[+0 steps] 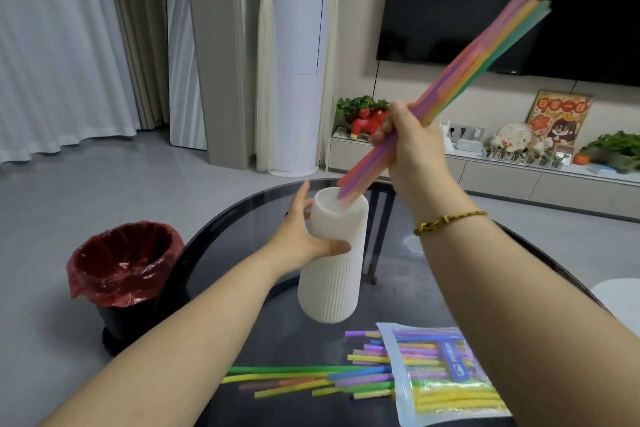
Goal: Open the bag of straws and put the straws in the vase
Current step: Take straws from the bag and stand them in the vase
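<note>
A tall white ribbed vase [330, 284] stands tilted on the dark glass table [398, 253]. My left hand [304, 236] grips its upper part from the left. My right hand [407, 139] holds a bundle of coloured straws [485, 59] slanting up to the right, with their lower ends at the vase's mouth. Near the table's front lies the clear straw bag [440, 378], open, with straws inside. Several loose straws [311, 380] stick out of it and lie to its left.
A black bin with a red liner [121, 263] stands on the floor left of the table. Beyond the table are a low TV cabinet [502, 177] with ornaments and plants, a dark TV on the wall, and curtains at the left.
</note>
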The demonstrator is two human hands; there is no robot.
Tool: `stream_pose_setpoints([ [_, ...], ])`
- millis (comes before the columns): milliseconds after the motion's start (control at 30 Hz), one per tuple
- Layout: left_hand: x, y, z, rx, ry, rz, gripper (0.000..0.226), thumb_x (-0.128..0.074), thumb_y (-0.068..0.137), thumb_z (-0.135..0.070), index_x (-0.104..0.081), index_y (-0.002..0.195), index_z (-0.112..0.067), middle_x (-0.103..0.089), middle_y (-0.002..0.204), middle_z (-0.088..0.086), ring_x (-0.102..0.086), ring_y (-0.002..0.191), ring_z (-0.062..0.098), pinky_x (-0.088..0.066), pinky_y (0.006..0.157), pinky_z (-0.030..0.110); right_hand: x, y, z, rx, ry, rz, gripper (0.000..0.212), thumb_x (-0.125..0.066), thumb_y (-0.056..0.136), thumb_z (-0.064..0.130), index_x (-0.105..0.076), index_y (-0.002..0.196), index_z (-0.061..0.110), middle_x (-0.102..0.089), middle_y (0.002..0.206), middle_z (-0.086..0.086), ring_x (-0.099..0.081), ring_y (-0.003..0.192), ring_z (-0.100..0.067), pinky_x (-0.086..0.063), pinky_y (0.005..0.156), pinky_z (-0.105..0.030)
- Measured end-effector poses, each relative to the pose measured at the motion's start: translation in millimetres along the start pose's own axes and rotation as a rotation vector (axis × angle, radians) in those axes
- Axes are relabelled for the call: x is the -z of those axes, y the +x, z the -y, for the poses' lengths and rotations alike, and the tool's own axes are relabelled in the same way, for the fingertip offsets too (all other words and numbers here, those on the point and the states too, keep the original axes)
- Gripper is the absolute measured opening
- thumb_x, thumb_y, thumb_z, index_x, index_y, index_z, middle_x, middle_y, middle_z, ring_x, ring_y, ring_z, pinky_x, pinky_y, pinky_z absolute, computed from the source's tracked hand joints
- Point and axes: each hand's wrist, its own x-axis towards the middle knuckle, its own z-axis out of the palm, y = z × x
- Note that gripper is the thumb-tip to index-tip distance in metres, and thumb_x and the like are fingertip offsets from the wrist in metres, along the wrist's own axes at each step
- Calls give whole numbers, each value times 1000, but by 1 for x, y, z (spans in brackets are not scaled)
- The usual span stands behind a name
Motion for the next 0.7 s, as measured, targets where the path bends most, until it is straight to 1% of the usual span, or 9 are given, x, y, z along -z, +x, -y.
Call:
stream_pose_setpoints([
  [67, -4, 8, 1, -2, -36, -20, 118, -81, 60, -25, 2, 143, -30, -35, 143, -3, -34, 128, 16, -31, 102, 35, -1, 4, -18, -12, -135, 31, 29, -45, 89, 5, -42, 61, 14, -41, 50, -4, -44, 37, -7, -40, 42, -18],
  [133, -8, 14, 3, -28, -49, -23, 105, -81, 59, -22, -15, 140, -31, -45, 130, -6, -42, 119, 13, -37, 91, 24, 2, 7, -33, -46, -207, 60, 29, -46, 87, 4, -44, 61, 16, -42, 52, -2, -44, 46, -11, -43, 53, -23],
  [200, -11, 16, 4, -42, -12, -22, 84, -80, 57, -22, -31, 125, -36, -51, 110, -14, -49, 110, 14, -40, 75, 20, 6, 7, -47, -120, -295, 95, 23, -50, 86, 7, -47, 65, 18, -50, 59, 1, -49, 58, -11, -44, 64, -26],
  [267, -12, 17, 4, -42, 3, -23, 75, -78, 57, -24, -31, 113, -41, -49, 97, -22, -51, 100, 13, -40, 68, 19, 12, 5, -58, -200, -417, 137, 15, -54, 84, 13, -51, 70, 17, -53, 67, 3, -50, 65, -9, -42, 63, -23],
  [367, -12, 18, 6, -64, 1, -22, 75, -78, 58, -24, -28, 111, -42, -45, 94, -25, -49, 93, 6, -39, 66, 18, 19, 1, -69, -275, -462, 172, 11, -59, 82, 13, -54, 73, 14, -50, 69, 1, -49, 65, -10, -44, 62, -21],
  [467, -9, 17, 6, -80, 10, -8, 75, -78, 58, -24, -28, 111, -43, -44, 94, -28, -48, 87, -4, -37, 64, 14, 21, -2, -73, -328, -365, 216, 4, -60, 82, 8, -56, 83, 7, -53, 71, -3, -53, 68, -15, -47, 66, -25],
  [500, -9, 17, 7, -80, 17, -6, 75, -78, 58, -24, -28, 111, -43, -44, 94, -28, -47, 86, -6, -37, 63, 14, 22, -3, -73, -338, -338, 230, 7, -60, 81, 7, -56, 86, 6, -54, 71, -3, -54, 69, -16, -47, 68, -26],
  [633, -8, 18, 8, -77, 32, -8, 74, -78, 60, -23, -28, 111, -43, -45, 94, -28, -47, 86, -7, -36, 63, 12, 21, -2, -71, -339, -348, 273, 7, -63, 80, 10, -56, 84, 10, -55, 73, -2, -56, 72, -16, -48, 73, -29],
  [700, -8, 18, 8, -75, 30, 5, 75, -78, 60, -23, -27, 111, -43, -45, 94, -27, -47, 86, -5, -36, 63, 12, 22, -2, -71, -353, -356, 284, 10, -62, 81, 12, -55, 89, 12, -57, 76, -2, -58, 75, -17, -50, 79, -33],
])
